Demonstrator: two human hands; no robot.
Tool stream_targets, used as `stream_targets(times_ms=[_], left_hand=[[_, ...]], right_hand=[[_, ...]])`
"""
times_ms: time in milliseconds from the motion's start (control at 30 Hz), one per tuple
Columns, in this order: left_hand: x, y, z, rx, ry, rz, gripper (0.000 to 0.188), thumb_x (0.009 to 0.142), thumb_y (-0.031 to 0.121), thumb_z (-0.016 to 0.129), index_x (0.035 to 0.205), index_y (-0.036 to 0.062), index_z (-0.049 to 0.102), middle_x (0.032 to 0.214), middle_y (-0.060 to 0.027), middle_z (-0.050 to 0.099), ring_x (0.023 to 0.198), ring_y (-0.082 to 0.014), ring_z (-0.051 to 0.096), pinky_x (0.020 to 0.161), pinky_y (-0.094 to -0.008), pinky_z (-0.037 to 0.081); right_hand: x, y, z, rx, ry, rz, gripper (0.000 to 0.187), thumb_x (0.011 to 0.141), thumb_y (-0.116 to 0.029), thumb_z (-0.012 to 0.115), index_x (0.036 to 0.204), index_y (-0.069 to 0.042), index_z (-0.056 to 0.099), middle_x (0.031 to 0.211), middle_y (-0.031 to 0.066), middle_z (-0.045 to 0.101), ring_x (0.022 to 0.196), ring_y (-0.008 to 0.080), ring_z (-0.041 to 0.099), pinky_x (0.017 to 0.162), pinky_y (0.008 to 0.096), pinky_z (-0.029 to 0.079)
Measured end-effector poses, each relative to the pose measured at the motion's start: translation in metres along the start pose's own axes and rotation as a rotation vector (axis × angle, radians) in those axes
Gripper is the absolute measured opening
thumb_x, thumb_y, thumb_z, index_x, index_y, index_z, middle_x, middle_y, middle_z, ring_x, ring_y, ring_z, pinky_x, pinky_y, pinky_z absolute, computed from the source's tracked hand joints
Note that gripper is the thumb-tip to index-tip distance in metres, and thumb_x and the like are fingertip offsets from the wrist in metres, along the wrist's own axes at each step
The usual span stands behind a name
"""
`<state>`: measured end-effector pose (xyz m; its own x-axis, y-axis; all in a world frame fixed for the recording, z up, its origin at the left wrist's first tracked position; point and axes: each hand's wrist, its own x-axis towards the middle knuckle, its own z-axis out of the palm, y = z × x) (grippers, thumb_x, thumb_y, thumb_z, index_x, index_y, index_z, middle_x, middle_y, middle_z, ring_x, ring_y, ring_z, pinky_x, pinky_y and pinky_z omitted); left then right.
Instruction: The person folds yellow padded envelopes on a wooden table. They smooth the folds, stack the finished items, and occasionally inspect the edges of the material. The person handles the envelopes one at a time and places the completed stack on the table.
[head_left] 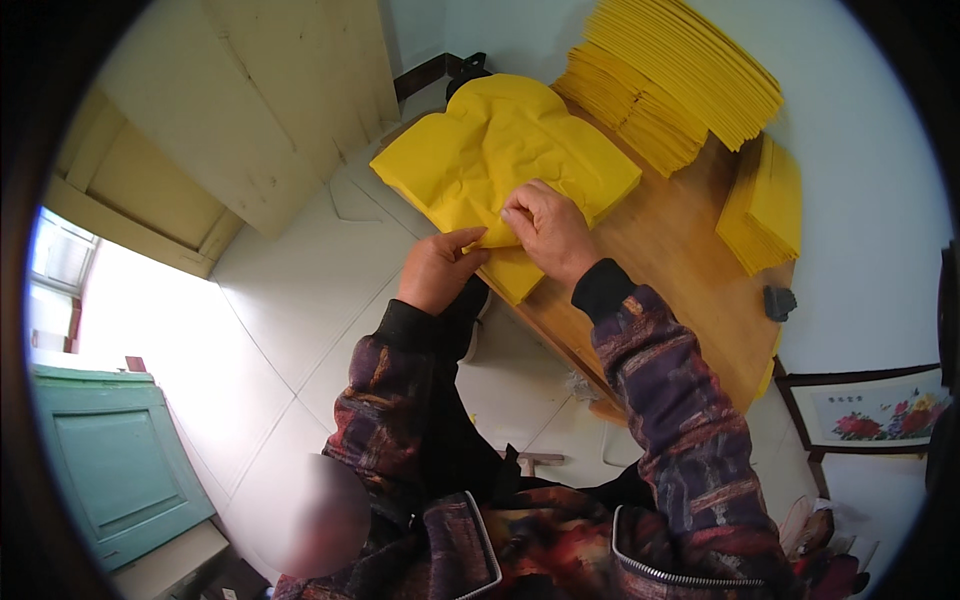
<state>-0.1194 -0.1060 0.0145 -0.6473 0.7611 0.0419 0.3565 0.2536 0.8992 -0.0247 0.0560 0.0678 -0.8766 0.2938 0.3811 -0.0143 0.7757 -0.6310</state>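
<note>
Patterned jacket sleeves come up from the lower edge; both hands meet at the tabletop's [690, 270] near-left edge. Left hand [437, 268]: thumb and fingers pinched on the near edge of the yellow paper stack [490, 150], where it overhangs the tabletop edge. Right hand [550, 230]: fingers curled down, tips pressing the top sheet beside the left thumb. Stack's long axis runs from the near edge toward the far-left corner; top sheet wrinkled. Yellow paper count: three lots. One under the hands, one fanned pile [680, 80] at the far edge, one smaller pile [765, 205] at the right edge. One small dark object [779, 301] near the right edge.
</note>
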Motion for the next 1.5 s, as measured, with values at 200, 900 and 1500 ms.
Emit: stream_targets(times_ms=[200,900,1500], left_hand=[[0.003,0.012,-0.005,0.287,0.039,0.044,0.03,0.08,0.019,0.071,0.107,0.0065,0.069,0.08,-0.0121,0.068,0.069,-0.0213,0.063,0.066,-0.0301,0.048],[0.016,0.018,-0.013,-0.499,-0.188,-0.419,0.021,0.093,0.016,0.059,0.104,-0.0013,0.063,0.056,0.0029,0.044,0.044,-0.0064,0.037,0.04,-0.022,0.031],[0.005,0.031,0.002,0.25,0.092,0.086,0.016,0.083,0.015,0.065,0.096,0.0059,0.07,0.064,-0.0096,0.06,0.062,-0.0224,0.061,0.061,-0.0329,0.049]], right_hand=[[-0.001,0.007,0.003,0.079,0.023,0.08,0.015,0.085,-0.017,0.062,0.082,-0.003,0.057,0.086,0.0158,0.063,0.079,0.0354,0.06,0.067,0.0419,0.049],[-0.087,-0.016,0.005,-0.315,0.102,-0.065,0.026,0.073,-0.014,0.072,0.096,-0.006,0.061,0.105,0.0059,0.059,0.1,0.0267,0.053,0.086,0.0389,0.045],[-0.08,-0.015,0.002,-0.302,0.049,-0.066,0.021,0.078,-0.011,0.067,0.097,-0.003,0.062,0.102,0.0109,0.058,0.102,0.0305,0.052,0.086,0.0407,0.046]])
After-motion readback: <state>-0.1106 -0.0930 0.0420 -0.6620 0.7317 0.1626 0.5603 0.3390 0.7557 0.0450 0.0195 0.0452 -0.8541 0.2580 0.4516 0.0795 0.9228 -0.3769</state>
